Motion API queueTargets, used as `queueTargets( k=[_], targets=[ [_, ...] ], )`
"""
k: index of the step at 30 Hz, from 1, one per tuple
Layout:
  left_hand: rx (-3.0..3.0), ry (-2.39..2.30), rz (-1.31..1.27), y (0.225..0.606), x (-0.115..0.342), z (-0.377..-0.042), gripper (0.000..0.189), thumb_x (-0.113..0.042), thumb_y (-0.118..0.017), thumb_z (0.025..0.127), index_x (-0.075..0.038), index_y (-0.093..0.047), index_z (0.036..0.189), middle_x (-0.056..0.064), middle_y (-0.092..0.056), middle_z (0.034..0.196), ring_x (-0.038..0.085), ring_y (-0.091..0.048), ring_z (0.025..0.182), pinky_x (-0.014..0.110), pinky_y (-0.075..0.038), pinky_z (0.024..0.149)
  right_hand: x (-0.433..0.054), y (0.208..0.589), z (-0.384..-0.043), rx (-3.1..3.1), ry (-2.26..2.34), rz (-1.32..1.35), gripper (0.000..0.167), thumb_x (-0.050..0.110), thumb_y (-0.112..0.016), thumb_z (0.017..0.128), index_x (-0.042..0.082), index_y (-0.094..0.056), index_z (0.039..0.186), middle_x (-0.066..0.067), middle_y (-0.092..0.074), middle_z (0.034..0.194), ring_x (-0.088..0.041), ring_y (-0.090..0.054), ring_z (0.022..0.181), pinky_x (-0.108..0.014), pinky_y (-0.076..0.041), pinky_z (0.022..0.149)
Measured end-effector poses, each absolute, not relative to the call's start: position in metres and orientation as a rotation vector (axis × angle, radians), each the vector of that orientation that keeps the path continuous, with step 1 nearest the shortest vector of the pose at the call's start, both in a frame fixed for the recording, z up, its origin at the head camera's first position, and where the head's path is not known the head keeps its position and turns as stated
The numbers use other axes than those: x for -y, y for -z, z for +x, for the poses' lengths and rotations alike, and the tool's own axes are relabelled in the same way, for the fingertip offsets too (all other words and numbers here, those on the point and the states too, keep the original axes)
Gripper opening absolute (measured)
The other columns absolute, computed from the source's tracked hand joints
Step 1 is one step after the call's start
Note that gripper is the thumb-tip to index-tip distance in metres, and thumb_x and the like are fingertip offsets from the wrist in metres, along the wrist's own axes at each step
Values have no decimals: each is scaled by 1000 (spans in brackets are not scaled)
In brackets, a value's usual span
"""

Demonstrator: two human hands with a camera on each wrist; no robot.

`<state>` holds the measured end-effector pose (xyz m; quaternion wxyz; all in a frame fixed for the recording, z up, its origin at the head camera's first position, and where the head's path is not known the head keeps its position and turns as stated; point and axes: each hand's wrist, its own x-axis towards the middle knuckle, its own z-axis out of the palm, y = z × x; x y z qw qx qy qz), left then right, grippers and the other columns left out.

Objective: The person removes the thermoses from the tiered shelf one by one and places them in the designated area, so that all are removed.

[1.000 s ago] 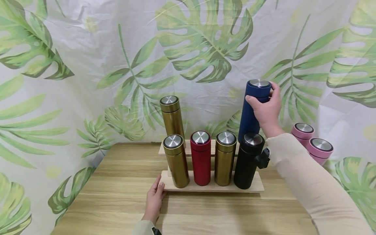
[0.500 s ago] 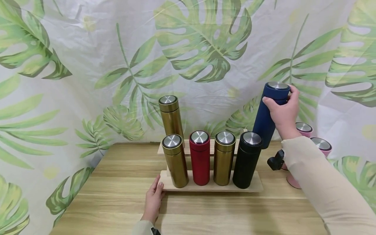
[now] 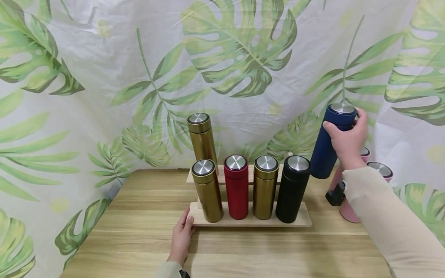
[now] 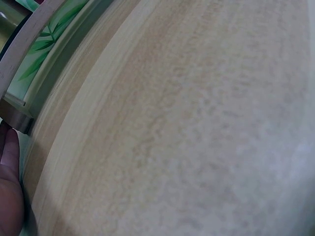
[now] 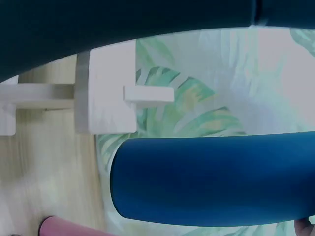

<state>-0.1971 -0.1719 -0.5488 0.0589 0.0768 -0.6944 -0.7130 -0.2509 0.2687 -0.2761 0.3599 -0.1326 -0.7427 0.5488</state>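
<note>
My right hand (image 3: 351, 143) grips a navy thermos flask (image 3: 322, 152) near its lid, thumb in front. The flask is tilted in the air, right of a two-tier wooden rack (image 3: 304, 217); its lower body (image 5: 211, 179) fills much of the right wrist view. My left hand (image 3: 182, 235) holds the left end of the rack's lower shelf between thumb and fingers. On that shelf stand a gold flask (image 3: 209, 199), a red flask (image 3: 238, 197), another gold flask (image 3: 264, 197) and a black flask (image 3: 293, 195). One more gold flask (image 3: 201, 143) stands on the upper tier's left.
Two pink flasks (image 3: 349, 213) stand on the wooden table (image 3: 139, 224) at the right, partly hidden by my right forearm. A leaf-patterned cloth (image 3: 240, 96) hangs behind the table.
The navy flask has moved right and slightly down in my right hand, from behind the black flask to beyond the rack's right end. My left hand stays at the rack.
</note>
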Motion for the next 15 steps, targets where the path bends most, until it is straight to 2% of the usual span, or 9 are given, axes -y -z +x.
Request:
queueTargets(
  k=[6,15],
  targets=[
    [2111,2145,244,550,174,-196,49,-22,-44,99,-6,-33,144,19,-31,147,31,-37,126,30,-47,93,-273,289,-249,1954,-1413,-397,67,32,-68,80,31,-32,136,-3,-43,133,-17,-44,114,-40,-42,97],
    [2107,2156,225,550,173,-196,49,-23,-45,99,-8,-32,144,17,-30,148,30,-36,127,30,-46,94,-281,318,-246,1978,-1389,-472,68,33,-68,79,25,-33,136,-6,-43,132,-19,-43,115,-42,-38,97]
  ],
)
